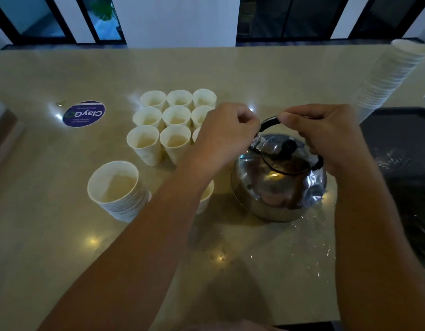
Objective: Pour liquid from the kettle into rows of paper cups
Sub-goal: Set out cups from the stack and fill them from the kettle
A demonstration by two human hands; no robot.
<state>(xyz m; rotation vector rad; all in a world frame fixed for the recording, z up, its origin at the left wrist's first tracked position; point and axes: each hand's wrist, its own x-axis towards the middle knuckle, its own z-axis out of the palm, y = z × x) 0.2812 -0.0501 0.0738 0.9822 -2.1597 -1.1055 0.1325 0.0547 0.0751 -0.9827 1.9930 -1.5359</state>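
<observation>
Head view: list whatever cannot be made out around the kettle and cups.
- Kettle spout: not visible, and the fill level is hidden by the lid.
- Third cup of the near row: mostly behind the left hand.
- Single cup: largely covered by the left forearm.
- Tall cup stack: top cut off by the right edge.
- Round sticker: small print unreadable.

Kettle (278,177) sat on the counter (51,235); cups (169,123) at ten o'clock from it, stack (116,189) at nine.

Dim, yellowish exposure. Small specular glare spots on the countertop (51,235) and kettle (278,182). Strong wide-angle bowing at frame edges. Soft focus overall; dark windows across the top.
</observation>
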